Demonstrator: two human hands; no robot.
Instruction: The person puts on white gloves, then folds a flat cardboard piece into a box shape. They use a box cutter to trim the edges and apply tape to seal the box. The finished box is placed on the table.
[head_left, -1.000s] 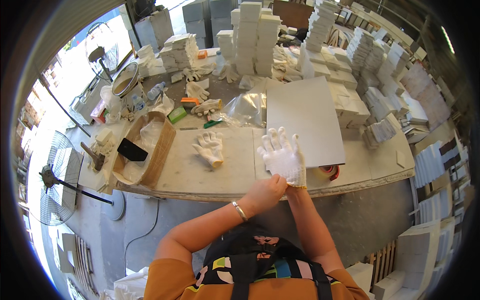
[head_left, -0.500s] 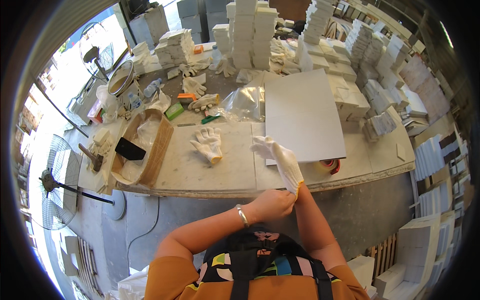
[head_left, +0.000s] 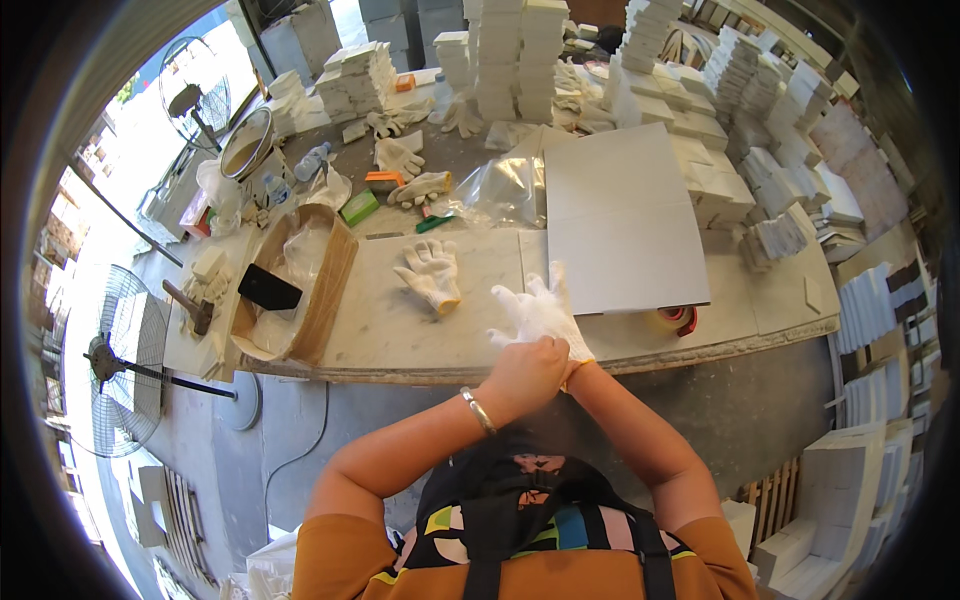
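A white knit glove with a yellow cuff edge covers my right hand [head_left: 540,315], whose fingers are spread over the front of the work table [head_left: 480,345]. My bare left hand [head_left: 528,378], with a silver bangle at the wrist, is closed on this glove near its cuff. Another white glove [head_left: 431,275] lies flat on the table, left of my hands. Just beyond my right hand, a large white sheet of board [head_left: 625,225] covers part of the tabletop. A roll of tape with a red rim [head_left: 682,321] shows partly under its near edge.
An open cardboard box [head_left: 335,270] with plastic and a black phone [head_left: 269,288] stands at left, beside a hammer [head_left: 190,307]. Stacks of white tiles [head_left: 515,60] rise along the back. More gloves [head_left: 400,157] and a clear plastic bag [head_left: 505,190] lie farther back. A fan [head_left: 105,355] stands left.
My left hand has shifted from the cuff's wrist edge up onto the glove's lower part. The gloved right hand has turned, and its fingers have spread wider.
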